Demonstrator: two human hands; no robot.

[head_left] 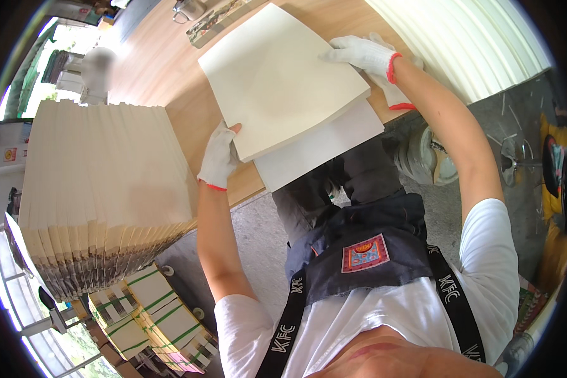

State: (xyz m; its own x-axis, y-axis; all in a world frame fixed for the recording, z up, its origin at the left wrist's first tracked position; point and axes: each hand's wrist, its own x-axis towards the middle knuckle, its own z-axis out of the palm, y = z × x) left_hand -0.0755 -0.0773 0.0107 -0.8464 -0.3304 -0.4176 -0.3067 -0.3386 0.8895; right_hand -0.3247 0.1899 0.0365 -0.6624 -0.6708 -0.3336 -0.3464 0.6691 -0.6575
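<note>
Below the dark apron (359,252), both gloved hands grip a cream paper sheaf (280,79) at the bench (154,66) edge, left hand (219,157) near, right hand (365,55) far (squaring seems underway), beside a large finished-looking stack (104,189).

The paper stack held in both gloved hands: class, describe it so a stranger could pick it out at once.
Start at the wooden table and find the two white-gloved hands, left hand and right hand. Between them lies the held stack of cream sheets, flat, overhanging the table's near edge. Unlike the big stack at the left, its sheets lie flat, not on edge.
</note>
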